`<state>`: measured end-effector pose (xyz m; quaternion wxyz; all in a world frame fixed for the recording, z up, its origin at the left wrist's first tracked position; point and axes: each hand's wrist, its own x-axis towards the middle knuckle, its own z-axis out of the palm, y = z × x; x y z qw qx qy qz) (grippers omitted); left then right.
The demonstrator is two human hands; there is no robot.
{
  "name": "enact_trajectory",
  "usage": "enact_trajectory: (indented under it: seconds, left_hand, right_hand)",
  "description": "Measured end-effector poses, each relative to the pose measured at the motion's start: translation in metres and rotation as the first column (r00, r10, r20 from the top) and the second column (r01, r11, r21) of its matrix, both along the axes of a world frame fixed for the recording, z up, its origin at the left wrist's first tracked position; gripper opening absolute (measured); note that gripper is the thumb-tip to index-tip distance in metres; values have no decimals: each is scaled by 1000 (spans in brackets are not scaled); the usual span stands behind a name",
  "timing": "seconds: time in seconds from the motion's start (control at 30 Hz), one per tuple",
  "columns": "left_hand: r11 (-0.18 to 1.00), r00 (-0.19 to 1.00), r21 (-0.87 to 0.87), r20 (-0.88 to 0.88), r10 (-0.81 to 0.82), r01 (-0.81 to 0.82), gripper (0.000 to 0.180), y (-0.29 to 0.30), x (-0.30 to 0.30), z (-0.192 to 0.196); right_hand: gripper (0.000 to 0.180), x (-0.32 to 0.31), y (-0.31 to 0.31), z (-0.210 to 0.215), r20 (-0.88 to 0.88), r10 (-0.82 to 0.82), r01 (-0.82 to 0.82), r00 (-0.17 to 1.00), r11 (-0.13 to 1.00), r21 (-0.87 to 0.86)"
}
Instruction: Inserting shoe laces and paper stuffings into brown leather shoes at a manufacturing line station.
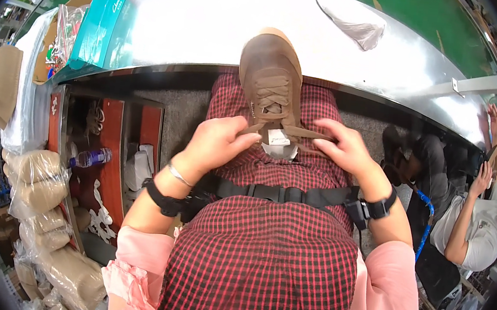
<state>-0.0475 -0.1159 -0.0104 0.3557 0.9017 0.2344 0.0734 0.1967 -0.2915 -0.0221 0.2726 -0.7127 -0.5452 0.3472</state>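
A brown lace-up shoe rests against the near edge of the bench, its toe pointing away from me and its heel end over my lap. Brown laces criss-cross up its tongue. White paper shows at the shoe's opening. On the left, my left hand is closed, pinching one lace end between thumb and fingers. My right hand pinches the other lace end, drawn out to the right side of the shoe. Both hands are just beside the opening, at about the same height.
The shiny bench spans the far side. On it lie a white wrapped bundle and, at left, a teal box. Below are a red-edged cabinet with a bottle and bagged beige pieces. Another person sits at right.
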Motion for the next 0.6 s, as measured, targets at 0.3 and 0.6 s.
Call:
enact_trajectory:
  seconds: [0.3, 0.6]
  left_hand:
    - [561, 934, -794, 21, -356, 232, 27, 14, -46, 70]
    - [459, 936, -860, 322, 144, 225, 32, -44, 30, 128]
  right_hand:
    - [23, 13, -53, 106, -687, 75, 87, 723, 977, 197]
    - [25, -104, 37, 129, -259, 871, -750, 418, 491, 443]
